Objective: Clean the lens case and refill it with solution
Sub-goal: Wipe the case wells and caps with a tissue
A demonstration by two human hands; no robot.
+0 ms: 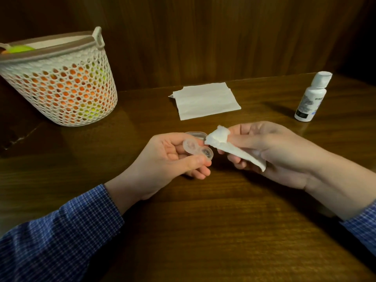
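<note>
My left hand (173, 157) pinches a clear, two-well lens case (196, 150) between thumb and fingers, wells facing up, above the wooden table. Behind my fingers a clear plastic lid or box (197, 134) peeks out. My right hand (270, 153) holds a crumpled white tissue (223, 143) wrapped over a fingertip, its tip just right of the case and apart from it. A white solution bottle (311, 98) with its cap on stands upright at the far right of the table.
A stack of flat white tissues (205, 100) lies at the back centre of the dark wooden table (203, 231). A white perforated basket (61, 86) with orange and green contents stands at the back left. A wood-panelled wall rises behind.
</note>
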